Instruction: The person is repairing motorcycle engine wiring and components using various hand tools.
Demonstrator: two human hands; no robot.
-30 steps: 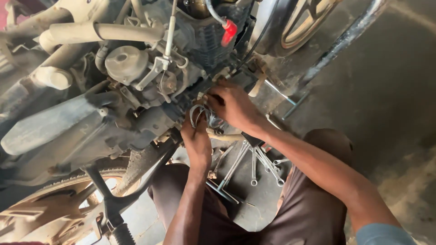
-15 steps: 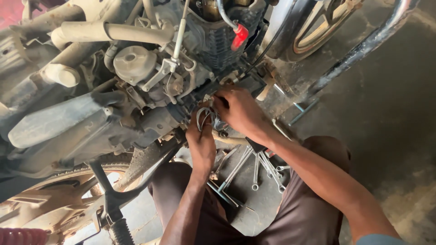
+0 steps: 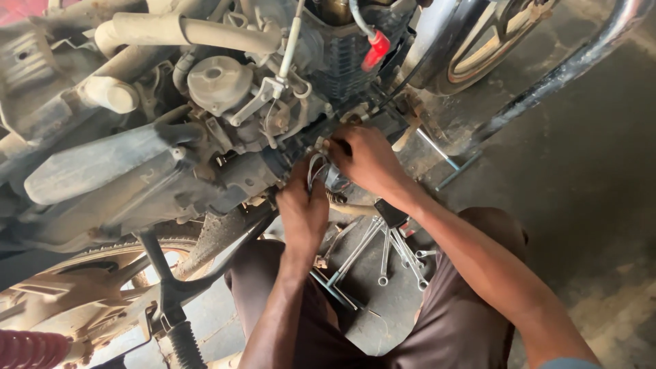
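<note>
1. The left hand (image 3: 303, 208) reaches up under the motorcycle engine (image 3: 273, 116), its back toward the camera. Its fingers curl around a small metal part (image 3: 320, 171) with thin wires at the lower edge of the engine; how firmly they clamp it cannot be told, since the fingertips are hidden.
2. The right hand (image 3: 369, 160) lies just beside and above the left, fingers bent and pressed against the same spot on the engine casing — what it grips, if anything, is hidden under the palm.
3. The metal part sits between the two hands, touching both, right below the dusty engine block.
4. Above the hands a red spark-plug cap (image 3: 376, 49) sticks out of the finned cylinder, with a grey cable running up from it.
5. To the left, the round carburettor top (image 3: 219, 82) and a pale exhaust-coloured pipe (image 3: 184, 31) are in view.
6. On the concrete floor (image 3: 588, 171) between the person's knees lies a spread of spanners (image 3: 393, 249) — several long, thin ones fanned out, close to the right forearm.
7. A wheel (image 3: 492, 34) stands at the top right, near a curved metal bar (image 3: 567, 65).
8. At the bottom left, a red shock-absorber spring (image 3: 31, 348) shows beside the rear wheel's rim.
</note>
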